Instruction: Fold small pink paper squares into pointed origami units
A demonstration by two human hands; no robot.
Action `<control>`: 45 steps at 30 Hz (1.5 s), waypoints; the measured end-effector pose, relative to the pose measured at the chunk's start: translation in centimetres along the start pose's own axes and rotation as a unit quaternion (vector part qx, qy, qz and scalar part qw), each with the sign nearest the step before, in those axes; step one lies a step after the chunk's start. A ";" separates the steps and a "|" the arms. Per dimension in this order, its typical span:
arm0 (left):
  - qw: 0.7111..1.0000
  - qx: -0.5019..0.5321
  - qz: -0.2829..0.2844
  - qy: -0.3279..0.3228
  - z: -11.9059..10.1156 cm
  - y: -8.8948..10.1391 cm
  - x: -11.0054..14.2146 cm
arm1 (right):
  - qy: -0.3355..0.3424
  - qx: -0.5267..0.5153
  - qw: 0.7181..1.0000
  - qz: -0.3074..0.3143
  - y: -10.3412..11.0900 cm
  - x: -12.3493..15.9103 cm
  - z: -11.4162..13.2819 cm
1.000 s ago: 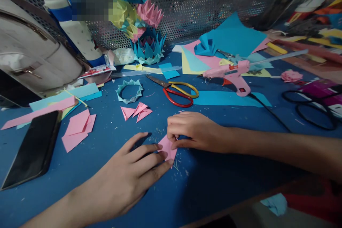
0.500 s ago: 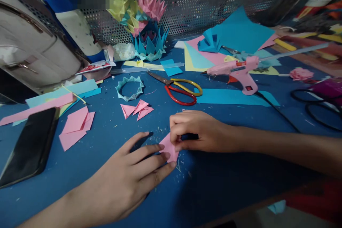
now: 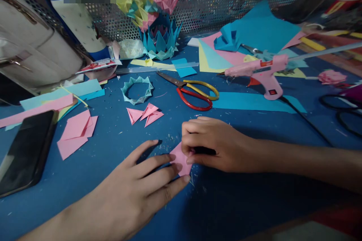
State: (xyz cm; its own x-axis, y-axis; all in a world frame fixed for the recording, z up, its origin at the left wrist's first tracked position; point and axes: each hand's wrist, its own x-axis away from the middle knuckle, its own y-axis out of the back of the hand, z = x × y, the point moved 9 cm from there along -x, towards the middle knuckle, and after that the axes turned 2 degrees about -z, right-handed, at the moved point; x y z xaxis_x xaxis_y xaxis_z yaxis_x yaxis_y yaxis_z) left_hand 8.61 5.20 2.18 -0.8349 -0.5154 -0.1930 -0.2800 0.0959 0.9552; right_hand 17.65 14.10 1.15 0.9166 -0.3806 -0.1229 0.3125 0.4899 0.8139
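A small piece of pink paper (image 3: 180, 157) lies on the blue tabletop between my hands. The outstretched fingers of my left hand (image 3: 141, 184) press its left part flat. Thumb and curled fingers of my right hand (image 3: 215, 144) pinch its right edge, partly hiding it. Beyond my hands sit several folded pink paper triangles (image 3: 145, 113) and a light-blue zigzag paper ring (image 3: 137, 90). To the left are several unfolded pink paper pieces (image 3: 77, 130).
Scissors (image 3: 192, 92) with red and yellow handles lie behind my right hand, near a pink glue gun (image 3: 260, 71) with its cord. A phone (image 3: 29, 150) rests at left. Paper flowers (image 3: 161, 37) and a white-and-blue bottle (image 3: 76, 22) stand at the back.
The view has shifted slightly, so the background sits a little differently in the frame. Both hands keep their places on the pink paper.
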 end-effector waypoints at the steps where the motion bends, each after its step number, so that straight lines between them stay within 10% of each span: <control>1: 1.000 0.003 -0.002 0.001 0.0 0.0 0.0 | 0.002 0.002 1.000 0.003 -0.1 0.0 0.1; 45: 1.000 -0.008 0.011 0.017 0.0 -0.2 0.1 | -0.014 0.054 0.998 -0.013 -0.5 0.2 0.4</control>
State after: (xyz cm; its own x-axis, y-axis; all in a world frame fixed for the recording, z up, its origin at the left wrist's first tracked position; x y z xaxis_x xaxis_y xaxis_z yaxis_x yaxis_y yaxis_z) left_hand 8.56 5.12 1.94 -0.8242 -0.5422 -0.1635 -0.2533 0.0947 0.9627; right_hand 17.55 13.54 0.94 0.9012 -0.4135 -0.1300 0.3054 0.3928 0.8674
